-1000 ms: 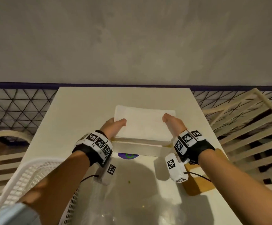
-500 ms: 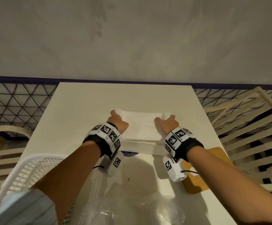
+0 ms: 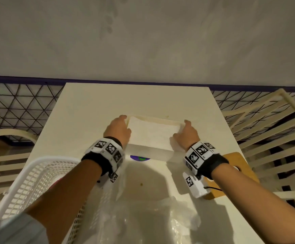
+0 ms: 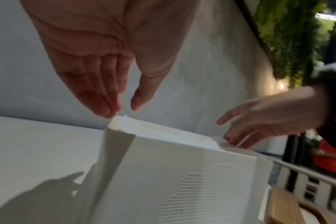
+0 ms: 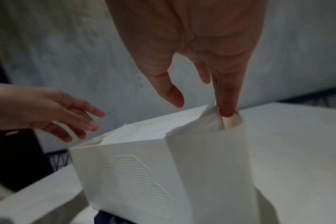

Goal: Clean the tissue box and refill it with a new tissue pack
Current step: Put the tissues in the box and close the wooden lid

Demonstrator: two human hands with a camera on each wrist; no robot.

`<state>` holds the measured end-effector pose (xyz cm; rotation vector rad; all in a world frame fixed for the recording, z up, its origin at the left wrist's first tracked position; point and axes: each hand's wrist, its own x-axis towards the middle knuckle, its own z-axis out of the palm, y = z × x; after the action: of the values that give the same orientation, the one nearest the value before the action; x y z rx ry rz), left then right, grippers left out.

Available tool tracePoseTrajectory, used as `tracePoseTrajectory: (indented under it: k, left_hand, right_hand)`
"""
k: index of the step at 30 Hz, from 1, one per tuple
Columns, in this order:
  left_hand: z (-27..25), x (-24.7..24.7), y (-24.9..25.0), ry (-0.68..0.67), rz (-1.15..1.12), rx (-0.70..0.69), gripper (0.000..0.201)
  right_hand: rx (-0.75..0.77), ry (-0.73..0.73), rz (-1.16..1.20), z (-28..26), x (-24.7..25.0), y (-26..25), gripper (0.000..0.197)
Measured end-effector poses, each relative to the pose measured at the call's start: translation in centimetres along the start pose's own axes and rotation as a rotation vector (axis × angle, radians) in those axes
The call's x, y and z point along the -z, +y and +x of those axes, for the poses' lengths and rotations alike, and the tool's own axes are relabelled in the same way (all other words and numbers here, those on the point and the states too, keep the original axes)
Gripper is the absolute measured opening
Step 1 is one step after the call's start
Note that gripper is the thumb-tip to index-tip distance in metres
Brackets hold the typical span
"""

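Observation:
A white tissue box point(image 3: 148, 153) with an embossed dotted front stands in the middle of the white table point(image 3: 93, 106). A stack of white tissues point(image 3: 152, 134) fills it up to the rim. My left hand point(image 3: 118, 127) is at the box's far left corner, and its straight fingertips point(image 4: 107, 110) touch the stack's corner point(image 4: 125, 119). At the far right corner is my right hand point(image 3: 185, 132). Its straight forefinger point(image 5: 227, 106) pushes crumpled tissue point(image 5: 211, 119) down inside the box wall point(image 5: 211, 166). Neither hand grips anything.
A white mesh basket point(image 3: 28, 187) stands at the near left and a crumpled clear plastic wrapper point(image 3: 152, 221) lies in front of me. A wooden board point(image 3: 238, 173) lies right of the box. Slatted chairs point(image 3: 266, 129) flank the table, with a grey wall behind.
Both hands have moved from the stack's sides to the box's far corners. The tissue stack has sunk from above the box to its rim, which now shows along the far edge.

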<state>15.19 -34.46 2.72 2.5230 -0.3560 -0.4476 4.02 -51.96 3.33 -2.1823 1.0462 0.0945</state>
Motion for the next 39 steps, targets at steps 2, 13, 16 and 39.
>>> tracePoseTrajectory:
  k: [2, 13, 16, 39]
  left_hand:
    - [0.3, 0.6, -1.4, -0.036, -0.055, 0.105, 0.048]
    - [-2.3, 0.2, -3.6, -0.244, -0.362, 0.233, 0.023]
    - [-3.0, 0.4, -4.3, -0.317, -0.389, 0.297, 0.016]
    - [-5.8, -0.1, -2.7, -0.253, 0.078, 0.114, 0.074]
  right_hand:
    - [0.11, 0.085, -0.148, -0.7, 0.6, 1.0, 0.058]
    - [-0.091, -0.129, -0.028, -0.9, -0.4, 4.6, 0.043]
    - [-0.053, -0.129, -0.074, -1.0, 0.0, 4.6, 0.046]
    - [0.202, -0.18, -0.484, -1.8, 6.2, 17.4, 0.072]
